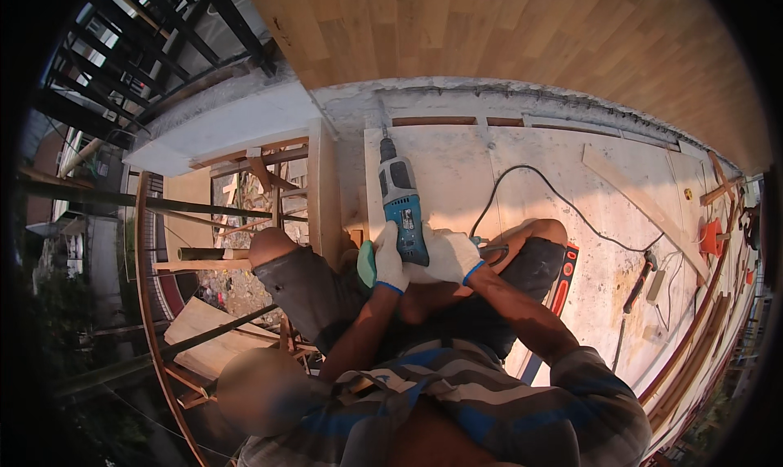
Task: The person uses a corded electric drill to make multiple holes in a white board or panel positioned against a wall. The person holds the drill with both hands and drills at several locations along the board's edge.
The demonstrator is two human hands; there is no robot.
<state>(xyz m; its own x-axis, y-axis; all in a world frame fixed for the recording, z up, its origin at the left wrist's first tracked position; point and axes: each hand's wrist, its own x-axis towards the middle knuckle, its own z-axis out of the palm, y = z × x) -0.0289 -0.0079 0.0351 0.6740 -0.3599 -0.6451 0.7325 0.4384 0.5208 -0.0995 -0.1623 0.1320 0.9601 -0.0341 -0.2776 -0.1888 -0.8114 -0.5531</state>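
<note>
Teal and grey, the power drill [401,202] is over the far-left corner of the pale board floor [444,161], its bit [385,131] aimed at the grey concrete strip [347,115] beyond. The left hand [390,259] and right hand [447,255], both gloved, grasp its rear body. Drilling looks to be in progress; whether any hole is finished or left to make, I cannot tell. A hammer [639,283] lies toward the floor's right edge; wood planking [489,26] spans the far side, and open timber framing [258,169] stands left.
</note>
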